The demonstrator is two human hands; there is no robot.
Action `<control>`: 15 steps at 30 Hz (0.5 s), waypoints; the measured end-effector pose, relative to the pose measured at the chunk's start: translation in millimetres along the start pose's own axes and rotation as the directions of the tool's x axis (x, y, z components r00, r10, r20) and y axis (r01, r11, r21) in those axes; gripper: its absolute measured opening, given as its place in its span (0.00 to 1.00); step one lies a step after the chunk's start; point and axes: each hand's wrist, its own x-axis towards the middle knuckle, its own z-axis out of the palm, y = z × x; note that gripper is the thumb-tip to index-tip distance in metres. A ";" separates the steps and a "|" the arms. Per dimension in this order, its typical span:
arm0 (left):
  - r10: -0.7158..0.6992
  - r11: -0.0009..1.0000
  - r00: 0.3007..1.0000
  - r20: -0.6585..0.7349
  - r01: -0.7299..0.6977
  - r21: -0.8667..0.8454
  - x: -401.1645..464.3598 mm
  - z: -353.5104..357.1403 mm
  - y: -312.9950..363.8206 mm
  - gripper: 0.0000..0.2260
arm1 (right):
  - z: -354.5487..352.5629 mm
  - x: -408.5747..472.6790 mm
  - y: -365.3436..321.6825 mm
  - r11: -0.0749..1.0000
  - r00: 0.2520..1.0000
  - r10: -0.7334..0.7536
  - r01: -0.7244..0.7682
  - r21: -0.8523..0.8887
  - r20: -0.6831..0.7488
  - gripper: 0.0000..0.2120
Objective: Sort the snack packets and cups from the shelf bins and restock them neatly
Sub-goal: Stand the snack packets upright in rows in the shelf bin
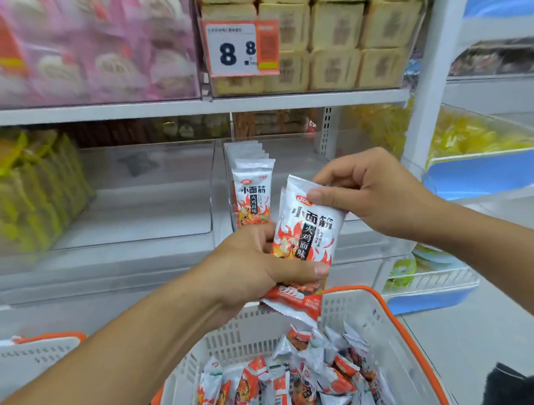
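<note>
Risk of fumbling: small stack of snack packets (304, 240) gripped low by left hand (247, 270), top pinched by right hand (369, 194) fingers (320, 196), liable to slip into basket (387, 319) below, short of clear bin (288, 158) beyond fingers.

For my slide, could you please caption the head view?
Both hands hold snack packets above a basket.

A white-and-orange flame-printed snack packet (304, 240) stands upright, held above the basket (384, 329); identical packets (251, 190) stand in a row behind it, and a loose heap (298, 381) fills the basket.
</note>
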 end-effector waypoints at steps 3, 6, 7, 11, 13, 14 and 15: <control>0.067 0.997 0.998 -0.014 -0.066 0.048 3.1 2.0 2.8 0.17 | -5.0 1.2 0.8 0.988 0.997 -0.065 0.060 -0.139 -0.036 0.08; 0.140 0.986 0.988 -0.063 -0.134 0.096 4.9 1.6 8.5 0.19 | -5.3 -1.0 -3.7 1.000 0.996 0.004 -0.003 -0.014 0.091 0.17; 0.162 0.981 0.982 -0.098 -0.149 0.127 8.3 -0.8 9.0 0.20 | -5.3 -2.3 -5.2 0.996 0.989 0.010 -0.023 0.085 0.146 0.20; 0.276 0.945 0.922 -0.273 -0.207 0.254 20.8 -5.3 19.8 0.33 | -4.3 3.2 -17.5 0.994 0.994 -0.065 0.057 0.097 0.085 0.17; 0.497 0.817 0.825 -0.269 -0.341 0.465 24.8 -18.7 30.0 0.31 | -13.4 15.4 -23.1 0.992 0.991 -0.127 0.127 0.000 -0.041 0.20; 0.630 0.673 0.739 -0.238 -0.368 0.642 24.8 -29.8 37.3 0.29 | -18.6 22.0 -27.7 0.988 0.985 -0.151 0.147 -0.047 -0.083 0.21; 0.733 0.512 0.656 -0.181 -0.357 0.781 23.2 -43.2 44.7 0.28 | -23.8 29.6 -30.7 0.981 0.979 -0.179 0.169 -0.099 -0.099 0.21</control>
